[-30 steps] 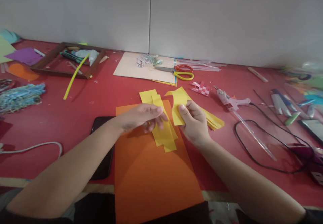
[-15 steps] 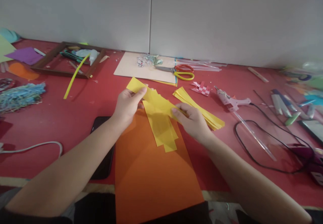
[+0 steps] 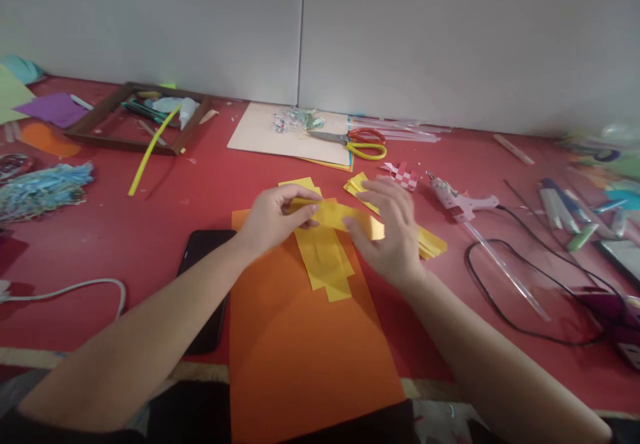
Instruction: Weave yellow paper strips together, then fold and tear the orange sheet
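My left hand (image 3: 275,219) pinches one end of a yellow paper strip (image 3: 333,215) between thumb and fingers. The strip is held up across the middle, its right end bent and slightly blurred. Around that right end my right hand (image 3: 393,234) is open, with thumb and fingers apart; whether the thumb touches the strip I cannot tell. Below lie more yellow paper strips (image 3: 325,267), overlapping on an orange paper sheet (image 3: 310,357). A stack of yellow strips (image 3: 431,243) lies partly hidden behind my right hand.
Scissors (image 3: 367,144) rest on pale card at the back. To the right are a pink woven paper fish (image 3: 401,175), a glue gun (image 3: 457,201) with a black cord, and markers. A phone (image 3: 203,324), wooden frame (image 3: 125,141) and blue yarn bundle (image 3: 45,191) are leftward.
The held strip has gone from slanting flat to more level, with its right end bent. My left hand has moved slightly right and down; my right hand's fingers have spread off the strip.
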The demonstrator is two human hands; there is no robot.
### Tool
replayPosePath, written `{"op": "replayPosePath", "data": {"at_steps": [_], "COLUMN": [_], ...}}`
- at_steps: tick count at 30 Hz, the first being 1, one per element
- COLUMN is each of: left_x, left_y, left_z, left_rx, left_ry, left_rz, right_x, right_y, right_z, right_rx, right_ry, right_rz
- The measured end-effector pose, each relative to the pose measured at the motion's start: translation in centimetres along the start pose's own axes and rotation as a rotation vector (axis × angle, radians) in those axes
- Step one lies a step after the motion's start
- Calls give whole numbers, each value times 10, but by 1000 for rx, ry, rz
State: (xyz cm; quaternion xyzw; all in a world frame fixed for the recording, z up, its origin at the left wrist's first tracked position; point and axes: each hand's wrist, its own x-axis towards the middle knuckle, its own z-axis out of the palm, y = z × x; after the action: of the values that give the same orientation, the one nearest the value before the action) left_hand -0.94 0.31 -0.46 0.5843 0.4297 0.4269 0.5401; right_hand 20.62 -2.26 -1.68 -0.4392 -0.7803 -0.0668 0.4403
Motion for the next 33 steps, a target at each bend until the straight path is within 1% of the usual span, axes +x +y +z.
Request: {"op": "replayPosePath", "data": {"at_steps": [2, 4, 6, 8, 13, 17, 23, 25, 28, 30, 33], "left_x": [-3, -5, -6, -7, -6, -5, -4, -4, -4, -3, -3], "left_y": [1, 2, 3, 3, 2, 3, 3, 2, 2, 2, 3], "left_z": [2, 2, 2, 1, 1, 2, 1, -1, -2, -2, -2], "left_rx": [66, 97, 131, 166, 135, 115, 143, 136, 110, 121, 171], "left_ry": [-93, -149, -166, -150, -88, -98, -83, -105, -201, -238, -214], "left_rz": [50, 97, 128, 142, 107, 102, 116, 106, 70, 69, 95], "right_x": [-3, -6, -6, -5, -2, -3, -3, -2, -2, -2, -3], "right_y": [-7, -12, -13, -13, -13, -14, -15, -15, -15, -15, -15], "right_z": [4, 7, 8, 7, 3, 4, 4, 4, 4, 4, 5], "right_rx": [135, 195, 200, 189, 161, 149, 107, 87, 82, 100, 117], "right_ry": [-138, -199, -192, -168, -171, -174, -137, -128, -127, -148, -179], "right_rz": [-91, -157, -192, -199, -135, -70, -100, -117, -146, -147, -122]}}
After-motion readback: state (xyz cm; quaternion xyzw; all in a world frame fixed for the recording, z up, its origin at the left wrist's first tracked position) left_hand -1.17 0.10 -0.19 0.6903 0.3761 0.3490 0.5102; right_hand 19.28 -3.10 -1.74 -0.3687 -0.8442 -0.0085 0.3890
